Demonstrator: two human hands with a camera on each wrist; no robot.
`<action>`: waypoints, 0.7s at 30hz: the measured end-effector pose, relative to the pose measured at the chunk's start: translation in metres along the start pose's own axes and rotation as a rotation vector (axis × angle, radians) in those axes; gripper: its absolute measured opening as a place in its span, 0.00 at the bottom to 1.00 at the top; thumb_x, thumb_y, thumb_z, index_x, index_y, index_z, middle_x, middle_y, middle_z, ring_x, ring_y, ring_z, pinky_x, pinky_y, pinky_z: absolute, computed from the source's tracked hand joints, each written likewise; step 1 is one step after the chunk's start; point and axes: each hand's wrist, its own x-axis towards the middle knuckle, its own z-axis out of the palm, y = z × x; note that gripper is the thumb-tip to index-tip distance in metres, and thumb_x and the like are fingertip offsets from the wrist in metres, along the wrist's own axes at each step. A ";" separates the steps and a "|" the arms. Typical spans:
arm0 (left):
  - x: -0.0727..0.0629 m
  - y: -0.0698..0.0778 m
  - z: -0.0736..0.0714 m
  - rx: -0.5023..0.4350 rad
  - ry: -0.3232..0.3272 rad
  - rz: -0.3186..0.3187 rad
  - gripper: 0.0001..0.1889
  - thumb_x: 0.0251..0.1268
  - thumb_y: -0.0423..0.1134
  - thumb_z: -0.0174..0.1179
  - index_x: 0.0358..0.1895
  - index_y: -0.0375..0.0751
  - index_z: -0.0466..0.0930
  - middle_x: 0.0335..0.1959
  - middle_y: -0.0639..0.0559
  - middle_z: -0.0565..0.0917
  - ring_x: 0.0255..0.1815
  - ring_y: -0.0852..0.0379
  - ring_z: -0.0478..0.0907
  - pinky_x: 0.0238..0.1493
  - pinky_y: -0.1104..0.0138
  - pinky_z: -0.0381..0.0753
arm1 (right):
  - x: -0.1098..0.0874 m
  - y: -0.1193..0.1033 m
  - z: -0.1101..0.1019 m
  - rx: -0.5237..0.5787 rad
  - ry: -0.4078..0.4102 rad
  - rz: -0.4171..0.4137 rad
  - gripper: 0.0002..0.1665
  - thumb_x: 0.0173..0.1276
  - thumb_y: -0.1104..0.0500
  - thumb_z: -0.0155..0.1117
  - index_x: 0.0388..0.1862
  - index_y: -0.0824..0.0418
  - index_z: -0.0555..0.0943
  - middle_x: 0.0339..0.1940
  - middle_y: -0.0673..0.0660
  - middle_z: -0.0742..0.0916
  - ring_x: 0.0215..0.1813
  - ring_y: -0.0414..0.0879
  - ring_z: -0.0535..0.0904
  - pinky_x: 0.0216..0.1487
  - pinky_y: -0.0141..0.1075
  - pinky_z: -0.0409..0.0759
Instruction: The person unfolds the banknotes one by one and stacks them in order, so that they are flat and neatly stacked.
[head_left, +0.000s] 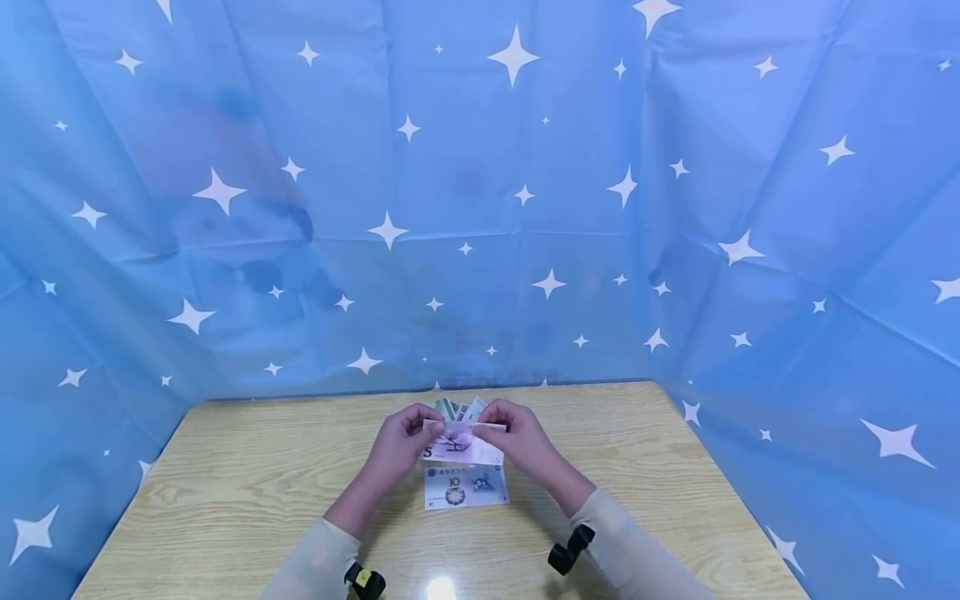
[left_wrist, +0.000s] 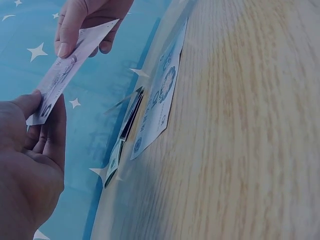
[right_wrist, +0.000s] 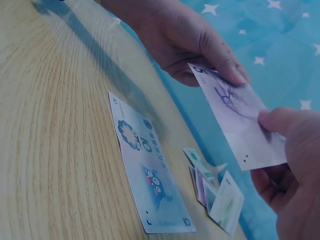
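Both hands hold a purple banknote marked 5 point(head_left: 465, 448) up above the table. The left hand point(head_left: 406, 435) pinches its left end between thumb and fingers, and the right hand point(head_left: 517, 429) pinches it toward the right end. Below it, flat on the wood, lies a bluish banknote marked 10 point(right_wrist: 150, 172), untouched by either hand. Behind the raised note, several folded or fanned notes point(right_wrist: 212, 192) in green, purple and pale tones lie on the table; in the head view the hands and raised note partly cover them.
The wooden table point(head_left: 270, 467) stretches to both sides and ends at a blue curtain with white stars point(head_left: 465, 192). A dark device is strapped on the left wrist point(head_left: 365, 581) and another on the right wrist point(head_left: 572, 548).
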 end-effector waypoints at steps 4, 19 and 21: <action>-0.001 -0.001 0.000 -0.016 -0.004 0.011 0.04 0.77 0.36 0.72 0.48 0.43 0.90 0.36 0.51 0.81 0.38 0.54 0.74 0.39 0.68 0.76 | -0.001 0.002 -0.002 0.017 0.011 -0.006 0.05 0.78 0.59 0.75 0.45 0.56 0.86 0.39 0.50 0.90 0.40 0.47 0.82 0.41 0.36 0.81; -0.005 -0.007 -0.002 0.022 -0.081 0.013 0.04 0.78 0.34 0.70 0.50 0.44 0.89 0.42 0.49 0.87 0.39 0.54 0.78 0.38 0.68 0.80 | -0.005 0.006 -0.009 0.049 -0.006 0.013 0.04 0.79 0.61 0.75 0.48 0.59 0.90 0.43 0.54 0.89 0.36 0.46 0.76 0.36 0.33 0.75; -0.005 -0.006 -0.002 0.037 -0.096 0.015 0.04 0.79 0.33 0.69 0.50 0.44 0.90 0.42 0.49 0.88 0.40 0.53 0.79 0.38 0.68 0.80 | -0.006 0.006 -0.010 0.053 -0.009 0.020 0.04 0.79 0.61 0.74 0.49 0.59 0.91 0.43 0.55 0.89 0.35 0.46 0.75 0.36 0.33 0.75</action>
